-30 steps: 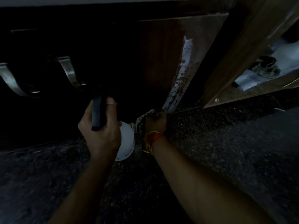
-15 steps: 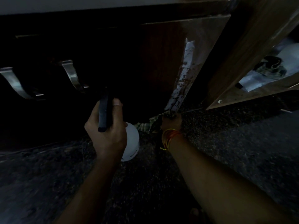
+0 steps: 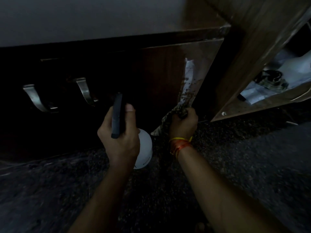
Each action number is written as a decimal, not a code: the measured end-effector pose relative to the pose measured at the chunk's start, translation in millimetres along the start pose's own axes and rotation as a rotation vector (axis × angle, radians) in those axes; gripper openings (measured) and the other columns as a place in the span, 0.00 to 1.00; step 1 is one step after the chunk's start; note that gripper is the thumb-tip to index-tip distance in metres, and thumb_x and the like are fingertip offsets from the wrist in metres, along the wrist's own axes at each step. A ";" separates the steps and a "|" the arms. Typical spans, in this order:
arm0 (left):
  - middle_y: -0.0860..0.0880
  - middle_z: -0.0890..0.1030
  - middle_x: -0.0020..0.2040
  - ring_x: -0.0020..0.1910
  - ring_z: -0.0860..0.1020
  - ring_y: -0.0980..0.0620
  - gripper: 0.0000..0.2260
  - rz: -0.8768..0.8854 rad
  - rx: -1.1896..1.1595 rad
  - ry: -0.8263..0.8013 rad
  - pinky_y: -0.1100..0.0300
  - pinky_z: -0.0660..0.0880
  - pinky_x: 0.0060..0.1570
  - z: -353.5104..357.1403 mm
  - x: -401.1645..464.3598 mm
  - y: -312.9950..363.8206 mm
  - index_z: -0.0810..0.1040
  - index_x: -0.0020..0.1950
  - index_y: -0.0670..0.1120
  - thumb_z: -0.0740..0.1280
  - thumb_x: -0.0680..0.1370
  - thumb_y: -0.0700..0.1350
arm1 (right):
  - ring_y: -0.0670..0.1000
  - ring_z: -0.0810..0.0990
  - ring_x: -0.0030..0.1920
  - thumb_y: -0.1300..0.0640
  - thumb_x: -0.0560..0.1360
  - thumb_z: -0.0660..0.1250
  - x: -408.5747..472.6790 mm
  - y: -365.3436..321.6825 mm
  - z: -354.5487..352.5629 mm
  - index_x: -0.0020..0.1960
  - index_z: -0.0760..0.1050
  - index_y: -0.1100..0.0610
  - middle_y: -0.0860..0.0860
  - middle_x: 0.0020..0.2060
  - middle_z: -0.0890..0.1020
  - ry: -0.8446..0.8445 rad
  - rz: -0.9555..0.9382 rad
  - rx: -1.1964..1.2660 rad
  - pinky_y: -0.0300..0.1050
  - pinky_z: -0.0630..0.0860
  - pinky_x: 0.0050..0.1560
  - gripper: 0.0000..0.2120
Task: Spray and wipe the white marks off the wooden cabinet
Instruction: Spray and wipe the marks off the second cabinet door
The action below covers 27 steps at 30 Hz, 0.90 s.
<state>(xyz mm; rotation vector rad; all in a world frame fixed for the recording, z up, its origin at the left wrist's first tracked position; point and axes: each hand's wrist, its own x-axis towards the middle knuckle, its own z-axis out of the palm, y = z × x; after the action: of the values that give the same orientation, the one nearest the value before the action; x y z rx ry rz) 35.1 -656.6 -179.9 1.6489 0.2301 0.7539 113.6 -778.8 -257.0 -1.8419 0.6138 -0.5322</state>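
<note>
The wooden cabinet [image 3: 161, 78] stands low against a speckled dark floor [image 3: 235, 165], and nearest the camera two bare forearms reach toward it from below. The left hand [image 3: 120, 137] is wrapped around a spray bottle [image 3: 143, 148], its white body showing under the palm and its dark trigger head [image 3: 117, 115] rising between the thumb and fingers, pointed at the cabinet front. Just to its right, the right hand [image 3: 183, 123], with yellow and red threads [image 3: 180, 145] tied at the wrist, clenches a patterned cloth [image 3: 166, 120] and presses it against the bottom of the cabinet door, near the door's right edge. A loose corner of the cloth hangs down to the left, close to the bottle. Directly above the cloth a streak of white marks [image 3: 188, 78] runs up the door, flecked and patchy low down, more solid higher up. Farther left on the dark cabinet front sit two curved metal handles [image 3: 84, 89]. To the right, an open wooden door [image 3: 252, 56] angles outward, with a lit shelf of blurred items [image 3: 272, 79] beyond it. A pale countertop [image 3: 101, 17] spans the top.
</note>
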 end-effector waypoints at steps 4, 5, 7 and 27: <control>0.34 0.75 0.34 0.26 0.73 0.41 0.12 0.013 0.031 0.011 0.52 0.71 0.27 -0.4 0.7 9.9 0.74 0.41 0.49 0.61 0.79 0.55 | 0.57 0.78 0.49 0.67 0.68 0.69 -1.8 -54.2 -17.1 0.50 0.79 0.64 0.62 0.51 0.77 0.089 -0.164 0.102 0.38 0.71 0.53 0.11; 0.33 0.75 0.34 0.26 0.73 0.41 0.12 0.023 0.028 0.013 0.53 0.71 0.27 -0.2 0.5 12.4 0.74 0.41 0.50 0.61 0.79 0.55 | 0.56 0.78 0.50 0.67 0.67 0.70 -1.2 -61.8 -20.1 0.50 0.79 0.63 0.62 0.51 0.77 0.107 -0.199 0.104 0.37 0.71 0.53 0.11; 0.34 0.76 0.34 0.25 0.73 0.42 0.10 0.040 0.018 0.013 0.58 0.71 0.26 -0.2 -0.5 16.6 0.73 0.41 0.52 0.61 0.79 0.55 | 0.56 0.78 0.51 0.67 0.67 0.71 -1.2 -65.8 -23.9 0.50 0.79 0.63 0.61 0.51 0.77 0.106 -0.231 0.105 0.35 0.71 0.53 0.12; 0.37 0.77 0.36 0.26 0.73 0.37 0.09 0.021 -0.023 0.034 0.45 0.71 0.26 -5.4 -2.3 60.9 0.74 0.39 0.56 0.62 0.76 0.58 | 0.59 0.76 0.53 0.70 0.65 0.69 2.4 -103.3 -51.6 0.48 0.77 0.61 0.58 0.52 0.74 0.029 -0.473 -0.001 0.39 0.70 0.55 0.12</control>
<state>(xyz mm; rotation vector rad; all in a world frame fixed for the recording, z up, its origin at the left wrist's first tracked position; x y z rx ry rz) 14.5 -667.7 -123.3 1.6200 0.2280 0.7985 99.9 -786.5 -142.6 -1.9878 0.1889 -0.8687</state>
